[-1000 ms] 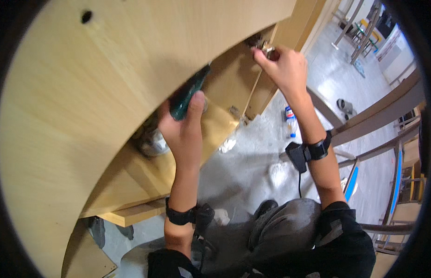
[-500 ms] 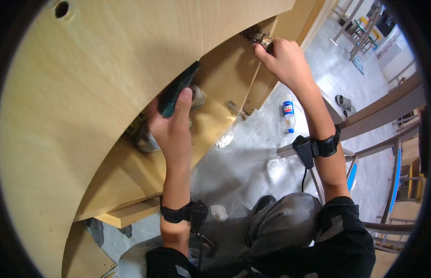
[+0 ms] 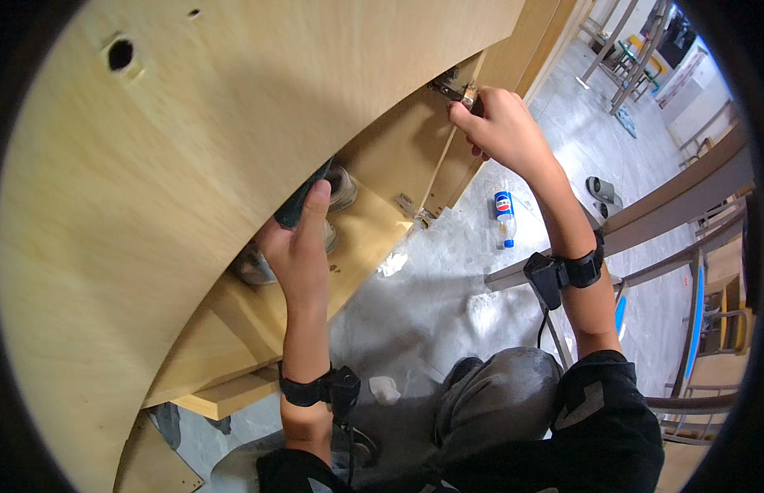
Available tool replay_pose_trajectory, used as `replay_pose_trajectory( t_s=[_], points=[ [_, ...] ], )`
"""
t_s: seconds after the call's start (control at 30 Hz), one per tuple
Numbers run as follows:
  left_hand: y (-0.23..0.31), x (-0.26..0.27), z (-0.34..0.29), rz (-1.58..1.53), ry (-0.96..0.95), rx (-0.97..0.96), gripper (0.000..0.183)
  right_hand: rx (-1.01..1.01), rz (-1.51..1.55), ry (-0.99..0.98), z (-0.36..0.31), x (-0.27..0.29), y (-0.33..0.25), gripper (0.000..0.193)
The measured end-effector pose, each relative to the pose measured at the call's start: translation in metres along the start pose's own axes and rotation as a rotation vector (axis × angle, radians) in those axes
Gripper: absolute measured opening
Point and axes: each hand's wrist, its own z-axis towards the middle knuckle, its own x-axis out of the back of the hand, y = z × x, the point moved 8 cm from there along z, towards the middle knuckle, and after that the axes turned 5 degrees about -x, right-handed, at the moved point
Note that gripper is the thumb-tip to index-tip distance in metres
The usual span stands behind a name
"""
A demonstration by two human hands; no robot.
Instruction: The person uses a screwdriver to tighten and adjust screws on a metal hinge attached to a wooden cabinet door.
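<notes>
My left hand (image 3: 300, 246) reaches inside a wooden cabinet (image 3: 374, 222), its thumb pressed along a flat dark green object (image 3: 301, 201). The big pale board (image 3: 193, 164) in front hides my other left fingers and part of that object, so its kind is unclear. Up at the cabinet's far edge, my right hand (image 3: 507, 131) is closed on a metal hinge (image 3: 468, 96) with thumb and fingers. Below it, a second hinge (image 3: 404, 204) is fixed near the cabinet floor. Grey shoes (image 3: 341, 189) stand inside, behind my left hand.
A plastic bottle with a blue label (image 3: 503, 215) lies on the grey floor, near crumpled white paper (image 3: 384, 390). Grey slippers (image 3: 602, 193) lie farther right, beyond a thick rail (image 3: 678, 193). Metal-legged furniture fills the right side. A hole (image 3: 120, 55) pierces the board.
The board now covers more of the dark green object and my left fingers. My right hand stays on the hinge, slightly lower in the picture. The view has shifted a little.
</notes>
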Motion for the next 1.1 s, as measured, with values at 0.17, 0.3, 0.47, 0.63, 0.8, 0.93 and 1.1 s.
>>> replay_pose_trajectory(
  t_s=[0.17, 0.3, 0.47, 0.63, 0.8, 0.93, 1.1],
  points=[
    [-0.002, 0.007, 0.002, 0.003, 0.02, 0.006, 0.03, 0.0, -0.208, 0.166, -0.006, 0.008, -0.008, 0.044],
    [-0.001, 0.015, 0.003, -0.09, 0.04, 0.004, 0.033, 0.038, -0.036, 0.212, 0.003, 0.006, 0.007, 0.041],
    [-0.001, 0.02, 0.005, -0.104, 0.072, 0.008, 0.036, 0.154, 0.217, 0.119, 0.014, 0.0, 0.008, 0.048],
    [0.001, 0.015, 0.006, -0.05, 0.02, -0.015, 0.038, 0.179, 0.236, 0.103, 0.016, 0.0, 0.008, 0.052],
    [-0.003, 0.016, 0.005, -0.055, 0.025, -0.032, 0.039, 0.162, 0.229, 0.067, 0.02, -0.001, 0.012, 0.055],
    [-0.003, 0.016, 0.003, -0.031, 0.018, -0.003, 0.037, 0.257, 0.274, 0.058, 0.02, -0.002, 0.01, 0.058],
    [-0.005, 0.008, -0.001, -0.068, 0.013, -0.008, 0.033, 0.049, 0.603, -0.248, 0.002, 0.005, 0.058, 0.079]
  ],
)
